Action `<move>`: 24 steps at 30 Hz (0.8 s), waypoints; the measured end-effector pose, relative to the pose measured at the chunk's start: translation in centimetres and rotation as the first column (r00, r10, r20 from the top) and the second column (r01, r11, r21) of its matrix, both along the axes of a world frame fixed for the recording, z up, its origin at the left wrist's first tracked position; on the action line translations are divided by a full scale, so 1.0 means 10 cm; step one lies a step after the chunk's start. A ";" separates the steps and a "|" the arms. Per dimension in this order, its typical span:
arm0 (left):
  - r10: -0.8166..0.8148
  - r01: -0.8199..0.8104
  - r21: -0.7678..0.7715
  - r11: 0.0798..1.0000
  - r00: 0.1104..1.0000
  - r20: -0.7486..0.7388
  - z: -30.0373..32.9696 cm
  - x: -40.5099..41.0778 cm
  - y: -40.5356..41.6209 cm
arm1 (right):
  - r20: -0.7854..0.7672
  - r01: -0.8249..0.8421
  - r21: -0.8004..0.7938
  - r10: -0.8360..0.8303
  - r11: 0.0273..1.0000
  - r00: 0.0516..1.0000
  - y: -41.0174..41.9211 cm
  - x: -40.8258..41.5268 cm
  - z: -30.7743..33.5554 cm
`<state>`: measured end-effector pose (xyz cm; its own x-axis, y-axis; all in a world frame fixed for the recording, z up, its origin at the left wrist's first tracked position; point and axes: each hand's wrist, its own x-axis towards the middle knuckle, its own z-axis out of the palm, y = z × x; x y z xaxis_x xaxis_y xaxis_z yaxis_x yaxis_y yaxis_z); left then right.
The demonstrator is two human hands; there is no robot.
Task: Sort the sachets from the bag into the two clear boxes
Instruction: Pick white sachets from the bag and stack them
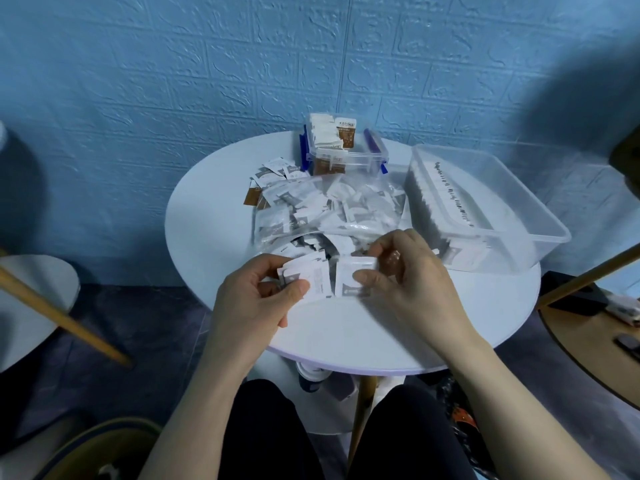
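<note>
A small stack of white paper sachets [304, 280] is pinched in the left hand [258, 299]; a single white sachet [353, 280] is pinched by the right hand [412, 271], just before the clear plastic bag [329, 209] on the round white counter [381, 334]. Like sachets should be squared together before being carried to the long clear box [485, 209] or the small blue-latched clear box [346, 150].

Brown-and-white sachet [347, 133] standing in the small latched clear box [346, 161]: dark printed characters across its white top, too blurred to read.
Row of sachets [450, 192] in the large clear box [540, 216]: a line of dark print along their top edges, unreadable.
Sachets in the hands: small grey marks, illegible.
</note>
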<state>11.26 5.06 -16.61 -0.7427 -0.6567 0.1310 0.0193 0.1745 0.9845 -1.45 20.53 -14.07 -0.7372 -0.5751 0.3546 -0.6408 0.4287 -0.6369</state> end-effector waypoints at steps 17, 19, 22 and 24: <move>-0.128 0.126 0.034 0.991 0.990 0.055 0.08 0.06 -0.01 | 0.333 0.143 -0.300 -0.037 0.943 0.942 -0.06 0.42 -0.23; -0.109 0.108 0.017 0.994 0.993 0.043 0.07 0.06 -0.01 | 0.187 0.133 -0.188 -0.098 0.973 0.978 -0.03 0.44 -0.26; -0.102 0.102 0.001 0.995 0.995 0.023 0.07 0.05 0.00 | 0.169 0.115 -0.176 -0.086 0.978 0.982 -0.01 0.44 -0.27; -0.109 0.109 0.002 0.994 0.994 0.013 0.08 0.06 0.01 | 0.224 0.114 -0.248 -0.058 0.962 0.973 -0.03 0.46 -0.27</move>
<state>11.86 5.16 -15.82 -0.8115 -0.5719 0.1200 0.0255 0.1704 0.9850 3.11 20.24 -16.76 -0.8543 -0.4157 0.3121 -0.4466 0.2796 -0.8500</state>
